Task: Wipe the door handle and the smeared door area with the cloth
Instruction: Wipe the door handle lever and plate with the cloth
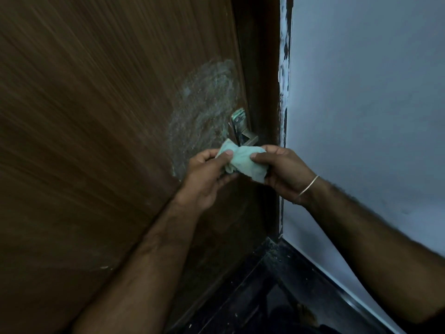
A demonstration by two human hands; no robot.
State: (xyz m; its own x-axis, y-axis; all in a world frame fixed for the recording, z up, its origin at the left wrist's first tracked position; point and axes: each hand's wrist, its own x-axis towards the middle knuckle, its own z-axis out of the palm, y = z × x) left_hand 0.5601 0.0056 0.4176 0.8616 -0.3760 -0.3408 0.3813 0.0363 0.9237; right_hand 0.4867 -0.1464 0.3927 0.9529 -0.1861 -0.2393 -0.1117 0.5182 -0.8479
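Observation:
A pale green cloth (245,161) is bunched between both my hands, just below the metal door handle (242,131). My left hand (207,175) pinches its left end with thumb on top. My right hand (283,171), with a thin bangle at the wrist, grips its right end. The cloth's upper corner reaches the handle's lower part, which it partly hides. A whitish, swirled smear (204,109) spreads over the brown wooden door (84,141) to the left of and above the handle.
The dark door frame (262,92) runs beside a pale wall (361,104) on the right, with chipped paint along the edge. A dark floor (277,297) lies below.

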